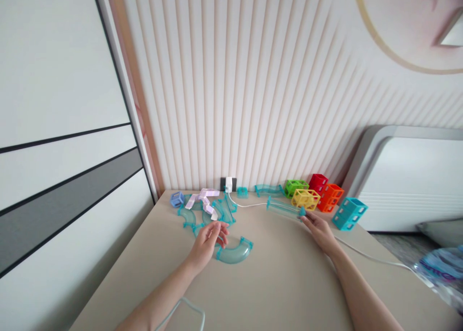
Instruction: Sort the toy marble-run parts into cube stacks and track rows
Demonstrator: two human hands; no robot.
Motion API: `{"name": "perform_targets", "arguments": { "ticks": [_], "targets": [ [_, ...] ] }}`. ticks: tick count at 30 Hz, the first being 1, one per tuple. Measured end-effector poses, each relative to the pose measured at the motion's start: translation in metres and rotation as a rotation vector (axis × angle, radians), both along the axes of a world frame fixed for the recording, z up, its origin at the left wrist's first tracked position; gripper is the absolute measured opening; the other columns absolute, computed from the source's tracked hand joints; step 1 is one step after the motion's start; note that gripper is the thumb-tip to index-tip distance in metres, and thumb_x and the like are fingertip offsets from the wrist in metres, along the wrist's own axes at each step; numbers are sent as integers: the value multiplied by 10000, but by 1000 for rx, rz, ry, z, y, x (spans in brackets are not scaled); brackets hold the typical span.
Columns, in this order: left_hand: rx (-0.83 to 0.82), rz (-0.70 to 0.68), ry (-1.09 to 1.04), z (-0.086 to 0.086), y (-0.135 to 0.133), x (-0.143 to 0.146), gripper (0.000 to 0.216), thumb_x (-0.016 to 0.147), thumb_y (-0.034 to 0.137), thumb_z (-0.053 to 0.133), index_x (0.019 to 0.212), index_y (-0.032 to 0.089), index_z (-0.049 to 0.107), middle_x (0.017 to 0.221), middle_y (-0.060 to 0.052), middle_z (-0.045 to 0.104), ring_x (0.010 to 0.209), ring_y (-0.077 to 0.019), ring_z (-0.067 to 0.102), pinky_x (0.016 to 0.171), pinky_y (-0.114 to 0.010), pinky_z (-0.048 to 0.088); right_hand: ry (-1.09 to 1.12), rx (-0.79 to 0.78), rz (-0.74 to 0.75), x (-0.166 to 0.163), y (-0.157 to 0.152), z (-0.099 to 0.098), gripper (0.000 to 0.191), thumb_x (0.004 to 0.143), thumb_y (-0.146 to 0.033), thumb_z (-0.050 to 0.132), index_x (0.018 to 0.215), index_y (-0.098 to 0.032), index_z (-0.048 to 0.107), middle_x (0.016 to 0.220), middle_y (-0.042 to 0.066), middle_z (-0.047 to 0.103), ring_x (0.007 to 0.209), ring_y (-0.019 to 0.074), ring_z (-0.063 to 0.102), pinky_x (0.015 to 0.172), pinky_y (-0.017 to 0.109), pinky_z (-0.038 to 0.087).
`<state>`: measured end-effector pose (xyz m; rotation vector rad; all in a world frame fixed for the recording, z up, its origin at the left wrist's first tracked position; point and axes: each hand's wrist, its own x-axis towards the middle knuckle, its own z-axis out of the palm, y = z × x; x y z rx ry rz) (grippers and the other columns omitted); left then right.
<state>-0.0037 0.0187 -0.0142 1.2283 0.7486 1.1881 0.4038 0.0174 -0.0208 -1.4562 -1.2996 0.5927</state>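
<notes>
My right hand (318,229) grips the near end of a straight, clear teal tube (284,207), which lies toward the back of the table beside the yellow block. My left hand (210,241) has loosely curled fingers, slightly apart, with nothing visible in them. Just right of it rests a curved, clear teal tube (235,252); the hand hides its left end, so I cannot tell whether they touch. Behind my left hand lie more teal track pieces (187,216), partly under pale pink-white joined blocks (206,200).
Open-frame blocks in green (295,188), yellow (306,199), red (318,183), orange (330,198) and blue (349,213) stand at the back right. A small blue frame (177,199) sits back left. A white cable (249,205) runs from a wall charger (228,184) across the table (275,287).
</notes>
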Motion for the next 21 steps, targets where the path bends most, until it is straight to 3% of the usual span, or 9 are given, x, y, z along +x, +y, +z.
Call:
{"name": "perform_targets", "arguments": {
  "ticks": [7,13,21],
  "targets": [
    [3,1,24,-1,-1,-1,449,906,558,573,965,132,702,782,-54,650,627,-156,646,549,-271,519,-61,-24,36,6,9,-17,550,704,-622,724,1047,-192,738,1039,122,770,1033,364,693,985,510,509],
    [23,-13,35,2,0,-1,450,902,564,571,990,134,670,784,-37,635,626,-151,640,538,-259,503,-398,-34,50,13,14,-28,467,820,-539,567,1080,-171,687,1000,121,757,938,322,700,884,444,551],
    [24,-36,70,1,0,-2,426,927,543,542,1003,139,653,794,-34,629,641,-149,638,557,-266,502,-492,-49,14,16,16,-30,399,803,-473,590,1078,-197,674,1056,137,731,945,322,669,884,442,526]
  ]
}}
